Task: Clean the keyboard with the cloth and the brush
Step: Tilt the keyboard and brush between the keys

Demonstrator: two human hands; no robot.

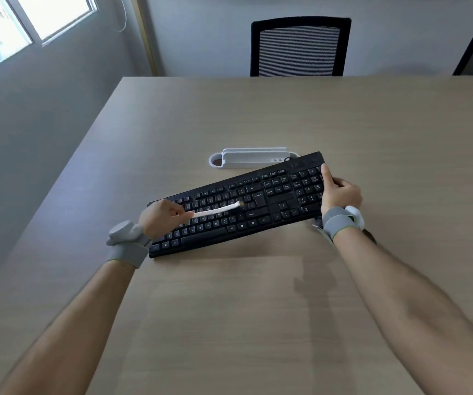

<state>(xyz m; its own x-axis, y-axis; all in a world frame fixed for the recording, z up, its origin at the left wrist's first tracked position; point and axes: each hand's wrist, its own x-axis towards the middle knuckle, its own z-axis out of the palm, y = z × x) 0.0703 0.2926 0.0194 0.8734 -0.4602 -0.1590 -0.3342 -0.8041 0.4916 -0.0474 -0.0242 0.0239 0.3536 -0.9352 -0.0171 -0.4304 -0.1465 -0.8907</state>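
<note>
A black keyboard lies slanted across the middle of the wooden table, its right end farther from me. My left hand grips a white-handled brush whose tip rests on the keys near the middle of the board. My right hand clasps the keyboard's right end, thumb on top by the number pad. A dark object, possibly the cloth, peeks out beneath my right wrist; most of it is hidden.
A white cable-port tray sits in the table just behind the keyboard. Two black mesh chairs stand at the far edge. The table's left edge runs diagonally beside a grey wall with a window.
</note>
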